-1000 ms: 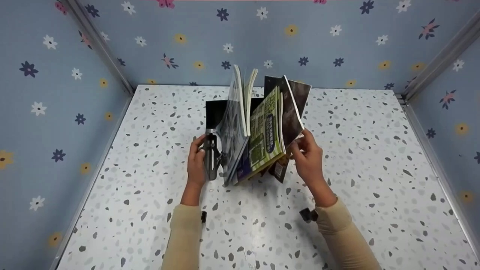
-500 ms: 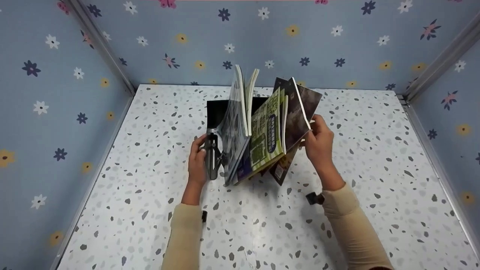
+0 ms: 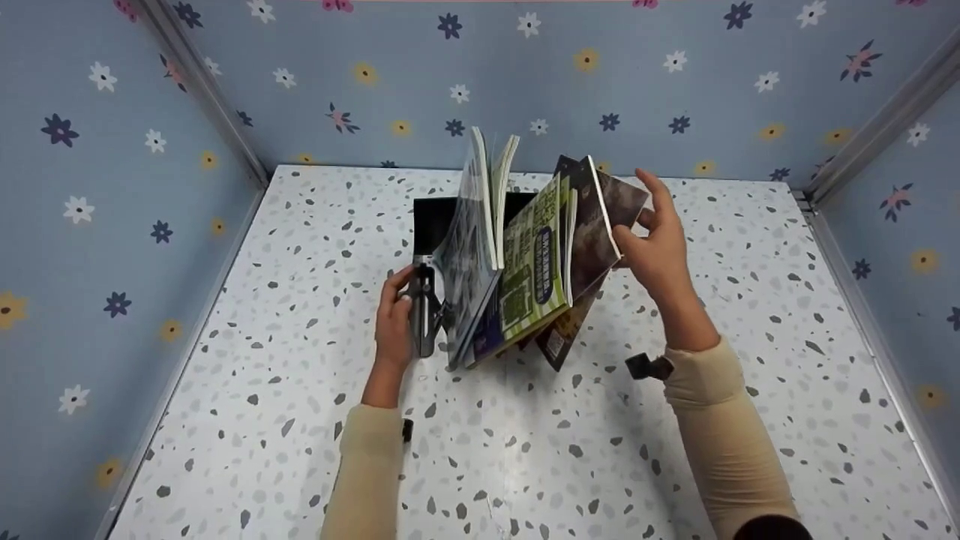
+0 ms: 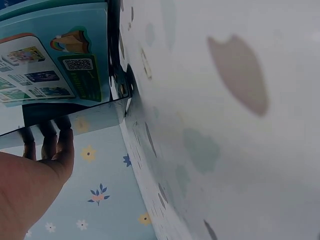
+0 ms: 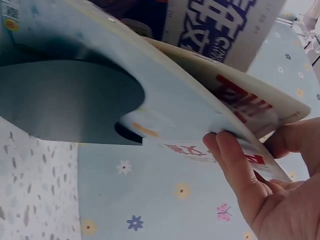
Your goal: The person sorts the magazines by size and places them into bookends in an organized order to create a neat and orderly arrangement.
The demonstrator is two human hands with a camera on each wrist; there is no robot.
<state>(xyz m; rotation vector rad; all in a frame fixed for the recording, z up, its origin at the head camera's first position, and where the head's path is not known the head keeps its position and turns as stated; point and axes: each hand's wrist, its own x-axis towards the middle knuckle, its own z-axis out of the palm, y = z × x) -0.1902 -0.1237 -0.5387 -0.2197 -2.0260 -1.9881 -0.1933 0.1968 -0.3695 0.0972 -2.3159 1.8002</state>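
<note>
A black book stand (image 3: 433, 225) holds several upright books that lean and fan apart at the middle of the table. My left hand (image 3: 394, 319) rests against its left side panel (image 4: 100, 115), and the fingertips touch the glossy surface in the left wrist view. My right hand (image 3: 656, 247) is at the outer edge of the rightmost, dark-covered book (image 3: 592, 244). In the right wrist view, thumb and fingers pinch this book's pale corner with red lettering (image 5: 187, 151). A green-striped book (image 3: 529, 262) leans beside it, and grey-white books (image 3: 471, 232) stand further left.
The white speckled table (image 3: 262, 412) surrounds the stand. A blue flowered wall (image 3: 405, 82) rises behind it, with more panels at left (image 3: 67, 262) and right (image 3: 922, 225). Small black wrist mounts show near both sleeves.
My right hand has moved right and away from me, drawing the dark-covered book's edge to the right, and its index finger has lifted off. The left hand stays in place.
</note>
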